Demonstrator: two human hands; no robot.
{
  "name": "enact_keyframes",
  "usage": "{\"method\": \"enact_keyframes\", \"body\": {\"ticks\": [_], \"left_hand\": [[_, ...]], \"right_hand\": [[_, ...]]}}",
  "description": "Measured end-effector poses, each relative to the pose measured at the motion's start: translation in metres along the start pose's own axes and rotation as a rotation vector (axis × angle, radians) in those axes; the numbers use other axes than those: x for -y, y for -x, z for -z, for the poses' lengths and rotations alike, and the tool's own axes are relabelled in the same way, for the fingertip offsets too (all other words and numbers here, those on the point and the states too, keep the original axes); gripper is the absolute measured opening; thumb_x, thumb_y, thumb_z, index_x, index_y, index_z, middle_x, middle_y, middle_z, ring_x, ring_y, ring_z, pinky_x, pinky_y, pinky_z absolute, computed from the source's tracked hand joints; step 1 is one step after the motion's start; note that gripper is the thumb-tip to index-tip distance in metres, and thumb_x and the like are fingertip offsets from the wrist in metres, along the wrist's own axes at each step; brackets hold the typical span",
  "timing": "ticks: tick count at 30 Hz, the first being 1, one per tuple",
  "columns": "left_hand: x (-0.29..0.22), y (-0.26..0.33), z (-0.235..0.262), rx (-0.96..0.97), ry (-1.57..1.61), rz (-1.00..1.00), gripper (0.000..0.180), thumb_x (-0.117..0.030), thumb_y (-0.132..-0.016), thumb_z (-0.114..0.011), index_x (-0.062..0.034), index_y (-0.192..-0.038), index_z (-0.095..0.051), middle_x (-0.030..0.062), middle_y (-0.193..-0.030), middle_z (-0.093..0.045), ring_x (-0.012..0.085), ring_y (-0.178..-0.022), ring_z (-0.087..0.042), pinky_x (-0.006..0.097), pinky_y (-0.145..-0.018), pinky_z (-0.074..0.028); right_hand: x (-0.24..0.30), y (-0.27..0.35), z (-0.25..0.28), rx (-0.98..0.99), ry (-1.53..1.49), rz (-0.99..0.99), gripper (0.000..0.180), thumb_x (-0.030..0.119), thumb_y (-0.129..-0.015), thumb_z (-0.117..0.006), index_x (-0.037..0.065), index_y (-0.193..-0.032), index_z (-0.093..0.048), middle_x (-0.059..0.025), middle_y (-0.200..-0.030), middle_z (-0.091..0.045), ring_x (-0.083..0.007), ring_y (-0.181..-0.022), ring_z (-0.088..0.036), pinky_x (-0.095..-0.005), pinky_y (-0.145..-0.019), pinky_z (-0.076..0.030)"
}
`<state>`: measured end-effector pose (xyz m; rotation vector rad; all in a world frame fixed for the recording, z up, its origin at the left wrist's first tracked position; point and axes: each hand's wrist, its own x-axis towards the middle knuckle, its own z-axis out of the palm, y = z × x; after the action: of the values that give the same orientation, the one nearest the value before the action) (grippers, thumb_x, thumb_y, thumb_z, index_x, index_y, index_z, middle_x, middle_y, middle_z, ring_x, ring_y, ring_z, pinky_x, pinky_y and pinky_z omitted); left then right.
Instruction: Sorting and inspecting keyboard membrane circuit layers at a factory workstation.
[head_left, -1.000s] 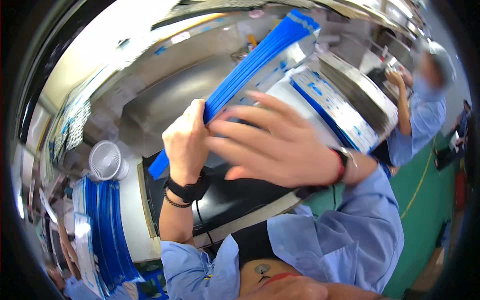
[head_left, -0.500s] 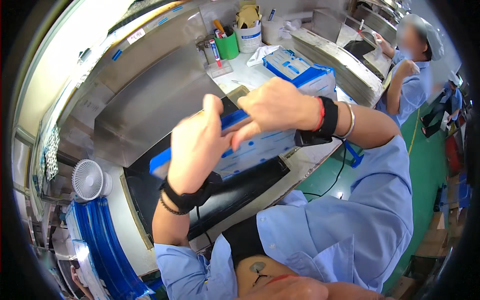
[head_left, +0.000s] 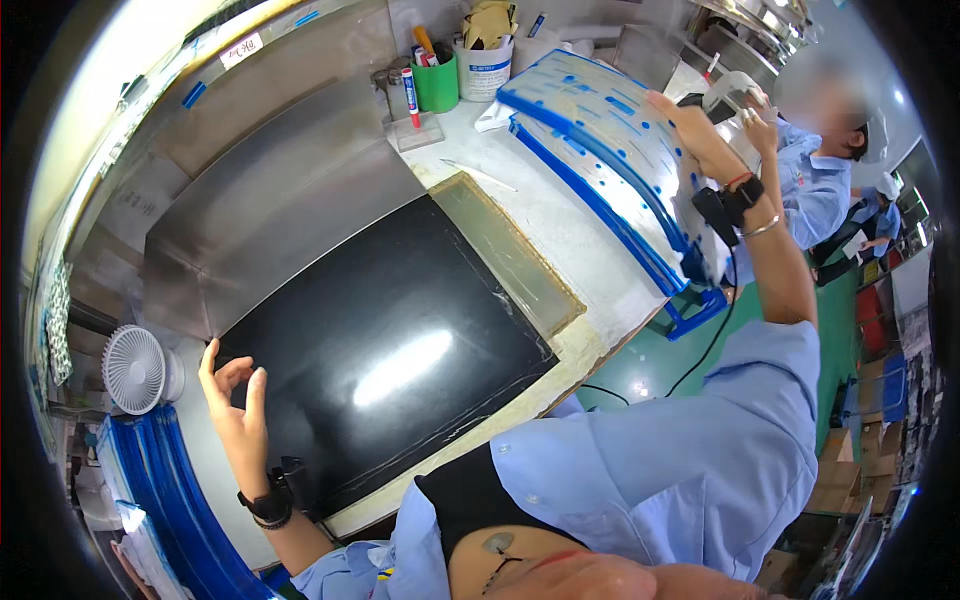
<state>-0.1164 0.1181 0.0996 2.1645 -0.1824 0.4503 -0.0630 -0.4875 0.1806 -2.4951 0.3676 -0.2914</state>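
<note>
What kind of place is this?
Probably a factory workshop: there's a flat black rectangular work surface, stacked pale blue-edged sheets, and another person in a light-blue shirt nearby.

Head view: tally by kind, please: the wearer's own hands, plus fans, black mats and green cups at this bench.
Wearer's hands: 2 (left hand, right hand)
Black mat: 1
Fan: 1
Green cup: 1
Total: 5

light-blue shirt (head_left: 640, 440) over black top (head_left: 478, 500) – 2 black wristbands (head_left: 742, 197), silver bangle (head_left: 762, 228)
</note>
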Motion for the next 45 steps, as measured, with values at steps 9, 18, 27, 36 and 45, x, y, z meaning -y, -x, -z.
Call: {"method": "enact_keyframes", "body": {"ticks": [9, 18, 27, 36, 45], "left_hand": [[0.059, 0.004, -0.022, 0.162, 0.05, 0.142, 0.045, -0.011, -0.096, -0.054, -0.005, -0.137, -0.038, 0.0082, -0.1, -0.062, 0.0131, -0.093, -0.057, 0.027, -0.088, -0.043], [0.068, 0.011, -0.025, 0.221, 0.133, 0.164, 0.044, -0.009, -0.096, -0.052, -0.0037, -0.137, -0.039, 0.0096, -0.1, -0.062, 0.0135, -0.089, -0.057, 0.027, -0.086, -0.044], [0.065, 0.012, -0.023, 0.244, 0.058, 0.169, 0.048, -0.009, -0.093, -0.056, -0.0045, -0.138, -0.038, 0.01, -0.1, -0.062, 0.0146, -0.092, -0.057, 0.028, -0.089, -0.042], [0.054, 0.019, -0.025, 0.248, 0.117, 0.131, 0.053, -0.006, -0.089, -0.061, -0.0055, -0.138, -0.04, 0.0088, -0.101, -0.062, 0.015, -0.091, -0.058, 0.029, -0.087, -0.045], [-0.103, 0.085, -0.039, 1.108, 0.947, -0.651, 0.018, -0.014, -0.083, -0.065, 0.0001, -0.094, -0.06, 0.0157, -0.095, -0.061, 0.03, -0.085, -0.06, 0.039, -0.076, -0.048]], "right_hand": [[-0.142, -0.049, -0.073, 0.102, 0.267, -0.002, 0.078, 0.068, -0.087, -0.046, -0.007, -0.069, -0.062, -0.0108, -0.055, -0.042, -0.0188, -0.056, -0.044, -0.0392, -0.056, -0.037], [-0.121, -0.045, -0.058, 0.232, 0.322, -0.011, 0.08, 0.069, -0.087, -0.044, -0.009, -0.075, -0.063, -0.022, -0.067, -0.059, -0.0347, -0.058, -0.054, -0.0454, -0.061, -0.044], [-0.147, 0.0, -0.031, 0.257, 0.412, -0.059, 0.073, 0.065, -0.089, -0.042, -0.003, -0.078, -0.067, -0.0196, -0.069, -0.064, -0.035, -0.068, -0.064, -0.0401, -0.068, -0.05], [-0.125, 0.008, -0.043, 0.147, 0.467, 0.081, 0.053, 0.048, -0.085, -0.058, -0.002, -0.102, -0.064, -0.0256, -0.09, -0.064, -0.041, -0.084, -0.061, -0.0459, -0.077, -0.046], [0.1, 0.089, -0.109, 0.211, 0.225, 0.878, 0.044, 0.025, -0.082, -0.07, 0.009, -0.121, -0.059, -0.0181, -0.131, -0.053, -0.0335, -0.121, -0.05, -0.0396, -0.101, -0.039]]}}
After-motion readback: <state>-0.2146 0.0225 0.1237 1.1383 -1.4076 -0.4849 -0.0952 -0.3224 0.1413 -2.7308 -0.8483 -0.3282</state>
